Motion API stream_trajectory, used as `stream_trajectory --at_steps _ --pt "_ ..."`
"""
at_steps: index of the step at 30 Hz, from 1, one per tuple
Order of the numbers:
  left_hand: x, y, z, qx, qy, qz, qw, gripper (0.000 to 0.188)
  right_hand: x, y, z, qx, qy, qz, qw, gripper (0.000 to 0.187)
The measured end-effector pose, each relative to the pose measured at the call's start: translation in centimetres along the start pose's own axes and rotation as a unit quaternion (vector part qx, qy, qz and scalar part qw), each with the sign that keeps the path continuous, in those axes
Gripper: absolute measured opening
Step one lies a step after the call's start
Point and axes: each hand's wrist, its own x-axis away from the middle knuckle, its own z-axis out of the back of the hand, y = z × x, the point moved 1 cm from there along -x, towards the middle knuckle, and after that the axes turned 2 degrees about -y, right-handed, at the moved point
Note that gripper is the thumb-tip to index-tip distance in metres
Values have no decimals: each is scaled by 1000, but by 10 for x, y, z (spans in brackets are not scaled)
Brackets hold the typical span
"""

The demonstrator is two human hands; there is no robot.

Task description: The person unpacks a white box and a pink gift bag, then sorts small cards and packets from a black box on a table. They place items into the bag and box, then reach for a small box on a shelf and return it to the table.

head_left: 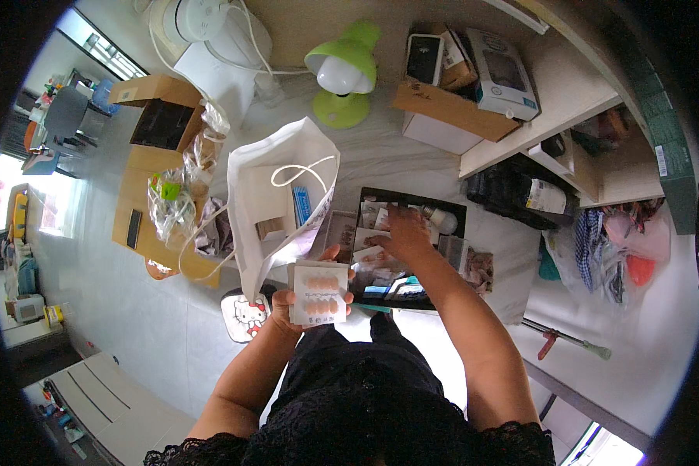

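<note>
My left hand (282, 312) is wrapped round a small stack of white cards. The top press-on nail card (321, 293) faces up and carries two rows of pinkish nail shapes with dark print. My right hand (405, 233) reaches into a black box (467, 221) on the table, fingers spread over flat white packets (371, 212); the fingertips are partly hidden among them. A white light bulb (441, 220) lies beside that hand in the box. Just beyond my left hand, a white paper bag (245, 210) stands open, with a blue-and-white packet (302, 205) inside.
A green desk lamp (342, 109) stands at the back of the marble-look table (412, 167). Left of the bag are clear plastic bags (171, 206) and cardboard boxes (154, 159). An open carton (450, 109) sits at back right, near shelving (536, 124). A cartoon-cat stool (245, 317) stands below.
</note>
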Motion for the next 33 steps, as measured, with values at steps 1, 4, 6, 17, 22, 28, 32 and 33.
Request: stream_trajectory --at_steps 1,4,6,17,22,28,32,33 --pt "2 1 1 1 3 -3 1000 107 0 -3 3 -2 -6 -7 1000 76" --pt "4 3 3 5 7 -7 1000 108 0 0 2 -9 39 66 997 69" --pt "5 4 4 10 6 -7 1000 108 -4 0 3 14 33 109 993 58" --pt "4 10 1 -6 19 -12 1000 106 -11 56 8 153 17 98 983 33" --pt "2 9 2 -9 17 -5 1000 106 3 63 21 169 76 113 976 31" --pt "-3 5 5 -23 17 7 1000 106 -4 45 -2 11 63 111 992 36" --pt "-1 5 6 -24 33 11 999 106 -14 31 -4 -5 45 43 998 35" --pt "-1 5 6 -24 35 11 999 105 -14 28 3 -10 27 37 999 35"
